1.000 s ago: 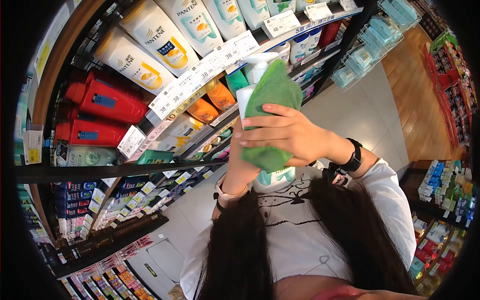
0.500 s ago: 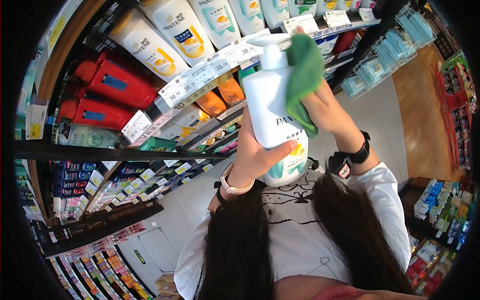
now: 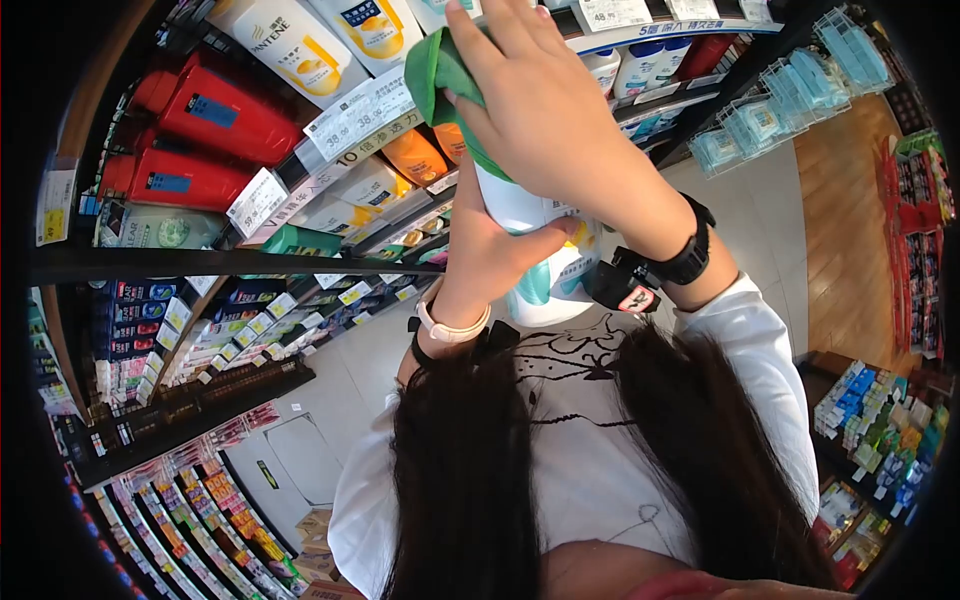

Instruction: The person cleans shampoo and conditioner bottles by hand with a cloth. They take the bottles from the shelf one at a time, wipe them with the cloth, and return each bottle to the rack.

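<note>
A white pump bottle (image 3: pixel 553 285) with teal and yellow marks stands nearly upright in front of my chest. My left hand (image 3: pixel 505 245) is wrapped round its lower part, the thumb across the label. Over the top of the bottle lies my right hand (image 3: pixel 535 105), pressing a green cloth (image 3: pixel 445 85) against it. The pump and upper label are hidden behind the cloth and my right hand.
White bottles (image 3: pixel 285 50) and red bottles (image 3: pixel 215 110) stand on the shelf at the upper left, above a price-label rail (image 3: pixel 355 115). Wire baskets (image 3: pixel 755 120) hang at the upper right. Lower shelves (image 3: pixel 190 400) are at the left.
My right hand and the green cloth have moved left, from the bottle's right side over its top, covering the pump. The bottle sits slightly lower.
</note>
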Action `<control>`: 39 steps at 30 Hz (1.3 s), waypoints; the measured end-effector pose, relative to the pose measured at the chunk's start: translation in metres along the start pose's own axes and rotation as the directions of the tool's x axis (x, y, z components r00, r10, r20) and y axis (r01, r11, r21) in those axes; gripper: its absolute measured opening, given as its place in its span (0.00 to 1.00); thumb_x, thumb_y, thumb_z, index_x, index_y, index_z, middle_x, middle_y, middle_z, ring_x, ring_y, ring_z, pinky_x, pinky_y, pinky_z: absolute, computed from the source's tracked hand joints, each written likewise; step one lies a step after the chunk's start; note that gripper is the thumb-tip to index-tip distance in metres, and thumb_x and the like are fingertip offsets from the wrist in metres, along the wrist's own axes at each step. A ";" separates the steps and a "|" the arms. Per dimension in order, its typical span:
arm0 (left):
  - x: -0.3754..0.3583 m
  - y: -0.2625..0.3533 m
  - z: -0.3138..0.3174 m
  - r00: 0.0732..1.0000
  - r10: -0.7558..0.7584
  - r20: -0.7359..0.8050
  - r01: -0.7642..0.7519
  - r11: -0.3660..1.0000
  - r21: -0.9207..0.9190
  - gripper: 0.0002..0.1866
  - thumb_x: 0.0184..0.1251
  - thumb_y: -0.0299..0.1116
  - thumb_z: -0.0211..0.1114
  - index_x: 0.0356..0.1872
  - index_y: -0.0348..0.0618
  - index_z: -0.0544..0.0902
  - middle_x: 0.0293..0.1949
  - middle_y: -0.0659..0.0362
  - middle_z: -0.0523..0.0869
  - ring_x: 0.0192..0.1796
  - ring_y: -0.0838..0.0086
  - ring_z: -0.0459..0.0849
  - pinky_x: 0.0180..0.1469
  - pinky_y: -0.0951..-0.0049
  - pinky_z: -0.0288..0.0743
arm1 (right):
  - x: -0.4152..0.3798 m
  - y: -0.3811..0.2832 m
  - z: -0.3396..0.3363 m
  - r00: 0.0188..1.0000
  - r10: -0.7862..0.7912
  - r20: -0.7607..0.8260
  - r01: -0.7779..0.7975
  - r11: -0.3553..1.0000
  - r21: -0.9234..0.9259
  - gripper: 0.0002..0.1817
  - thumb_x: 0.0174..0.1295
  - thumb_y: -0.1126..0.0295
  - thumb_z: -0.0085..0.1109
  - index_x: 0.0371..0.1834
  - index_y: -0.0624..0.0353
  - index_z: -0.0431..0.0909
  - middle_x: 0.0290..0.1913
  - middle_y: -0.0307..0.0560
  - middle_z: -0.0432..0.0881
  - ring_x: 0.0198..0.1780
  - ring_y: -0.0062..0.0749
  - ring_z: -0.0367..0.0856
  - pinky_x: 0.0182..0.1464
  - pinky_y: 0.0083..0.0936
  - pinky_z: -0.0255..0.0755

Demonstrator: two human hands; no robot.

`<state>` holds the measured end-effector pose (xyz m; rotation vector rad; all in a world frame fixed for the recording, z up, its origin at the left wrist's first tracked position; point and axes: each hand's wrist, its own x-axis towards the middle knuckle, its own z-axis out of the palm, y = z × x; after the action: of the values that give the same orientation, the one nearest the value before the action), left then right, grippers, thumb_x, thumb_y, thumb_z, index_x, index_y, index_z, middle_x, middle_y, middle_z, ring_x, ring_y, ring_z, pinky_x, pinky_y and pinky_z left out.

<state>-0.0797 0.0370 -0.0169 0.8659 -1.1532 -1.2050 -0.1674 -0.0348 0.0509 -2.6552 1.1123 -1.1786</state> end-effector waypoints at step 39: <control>0.031 0.200 -0.067 -0.045 0.975 -0.217 -0.654 0.135 0.745 0.38 0.53 0.39 0.65 0.61 0.37 0.54 0.51 0.51 0.70 0.52 0.63 0.71 0.56 0.60 0.66 | -0.026 0.051 0.035 0.637 0.407 0.655 -0.203 -0.731 0.651 0.21 0.63 0.54 0.40 0.40 0.63 0.70 0.37 0.52 0.76 0.34 0.39 0.78 0.34 0.34 0.75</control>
<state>0.0328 0.0388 0.1644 0.5475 -0.9605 0.5814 -0.1867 -0.0653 -0.0061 -0.2561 0.3698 -1.0093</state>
